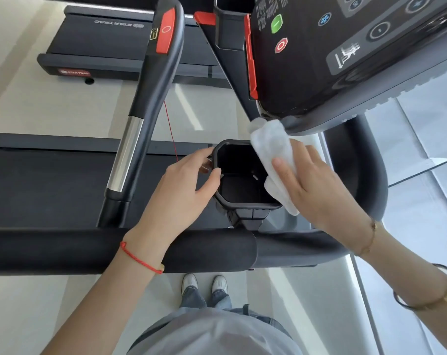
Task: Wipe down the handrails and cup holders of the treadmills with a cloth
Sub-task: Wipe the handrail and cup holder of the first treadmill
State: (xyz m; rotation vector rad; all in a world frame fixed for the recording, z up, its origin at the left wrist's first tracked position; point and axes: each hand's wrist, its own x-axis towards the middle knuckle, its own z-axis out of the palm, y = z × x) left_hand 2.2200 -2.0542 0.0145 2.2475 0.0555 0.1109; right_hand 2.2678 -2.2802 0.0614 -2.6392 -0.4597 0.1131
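A black angular cup holder (239,190) hangs below the treadmill console, in the middle of the view. My left hand (184,190) grips its left rim, thumb and fingers curled round the edge. My right hand (317,185) holds a white folded cloth (273,149) against the holder's right rim, thumb lying over the cloth. The cloth's upper end touches the underside of the console. A black padded handrail (76,252) runs across just in front of me, under both forearms. A second handrail (153,98) with a chrome section and red stop pad rises at the left.
The console (345,52) with green and red buttons fills the upper right. Another cup holder (230,29) sits at the top. A red safety cord (171,131) hangs down. The treadmill belt (38,185) lies left; a neighbouring treadmill (102,39) is behind. My shoes (204,284) stand on pale floor.
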